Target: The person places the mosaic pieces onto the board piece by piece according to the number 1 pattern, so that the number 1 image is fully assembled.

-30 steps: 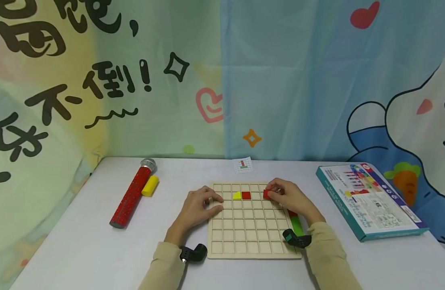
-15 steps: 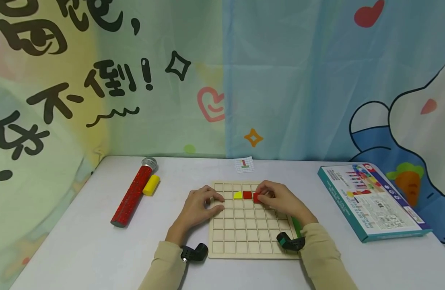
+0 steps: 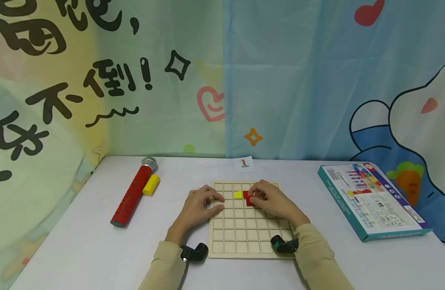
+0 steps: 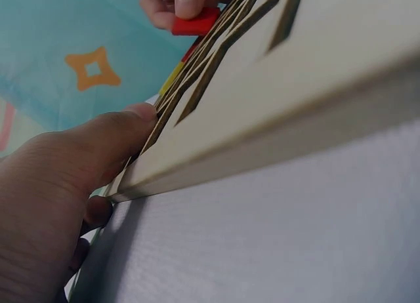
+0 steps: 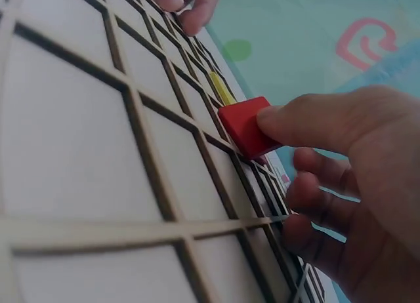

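A pale wooden grid board (image 3: 240, 235) lies on the table. My left hand (image 3: 198, 204) grips its left edge, thumb (image 4: 121, 136) on top and the other fingers by the side. Between thumb and fingers my right hand (image 3: 273, 200) pinches a red square tile (image 5: 248, 124), held tilted just above the grid. In the head view that tile overlaps the cell below another red tile (image 3: 245, 193), which sits in the second row. Directly left of the seated one is a yellow tile (image 3: 237, 195) with a slanted side. The right fingers partly cover both red tiles.
Behind the board lies a small printed pattern card (image 3: 244, 164). A red microphone (image 3: 132, 195) and a yellow cylinder (image 3: 151, 185) are to the left. On the right rests a teal-edged game box (image 3: 372, 199). A printed curtain (image 3: 266, 80) hangs behind the table.
The right hand has carried the red square tile leftward across the board, from near the right side to beside the seated red tile. My left hand has stayed at the board's edge.
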`<state>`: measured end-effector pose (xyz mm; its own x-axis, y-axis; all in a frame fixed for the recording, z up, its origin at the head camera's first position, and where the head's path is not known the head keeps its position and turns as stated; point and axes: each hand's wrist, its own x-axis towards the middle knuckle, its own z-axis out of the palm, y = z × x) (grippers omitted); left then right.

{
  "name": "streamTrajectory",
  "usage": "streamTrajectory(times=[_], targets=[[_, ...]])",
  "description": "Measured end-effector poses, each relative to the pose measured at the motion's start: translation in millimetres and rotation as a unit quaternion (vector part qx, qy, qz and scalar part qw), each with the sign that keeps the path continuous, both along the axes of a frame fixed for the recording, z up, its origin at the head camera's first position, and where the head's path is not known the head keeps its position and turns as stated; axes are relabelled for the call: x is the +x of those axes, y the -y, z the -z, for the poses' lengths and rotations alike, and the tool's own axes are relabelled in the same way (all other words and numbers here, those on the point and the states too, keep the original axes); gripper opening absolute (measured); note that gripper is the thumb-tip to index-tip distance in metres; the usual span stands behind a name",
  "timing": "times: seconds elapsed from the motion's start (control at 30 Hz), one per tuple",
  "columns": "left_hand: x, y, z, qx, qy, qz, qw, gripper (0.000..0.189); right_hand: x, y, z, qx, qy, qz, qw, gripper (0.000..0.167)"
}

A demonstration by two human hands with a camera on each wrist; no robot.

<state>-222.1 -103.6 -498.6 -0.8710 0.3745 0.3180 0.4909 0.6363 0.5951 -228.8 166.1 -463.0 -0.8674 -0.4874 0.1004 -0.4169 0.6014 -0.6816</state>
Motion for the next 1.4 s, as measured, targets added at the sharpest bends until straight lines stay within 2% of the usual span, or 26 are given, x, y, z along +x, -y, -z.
streamTrajectory(times=[0.13,0.47,0.77,0.97,1.4], targets=[[-0.7,-1.2,0.3,0.002,-0.002,0.002,1.0,0.017,1.8,4.2,-0.6,0.003,-0.012,0.007,0.9999,0.007],[-1.3,-1.8,0.4,-0.007,-0.008,0.001,0.9999,0.016,2.4,7.2,-0.6,0.021,0.002,0.012,0.9997,0.006],[-1.1,-1.9,0.5,-0.005,0.007,0.001,1.0,0.018,2.1,6.7,0.1,0.026,0.012,0.018,0.9994,0.009],[0.0,-0.1,-0.5,0.001,-0.004,0.0,1.0,0.017,2.9,8.3,-1.3,0.023,0.016,0.014,0.9995,0.01],[-0.9,0.9,1.5,0.0,-0.003,0.006,1.0,0.018,4.8,9.0,-4.5,0.028,0.021,0.008,0.9994,0.011]])
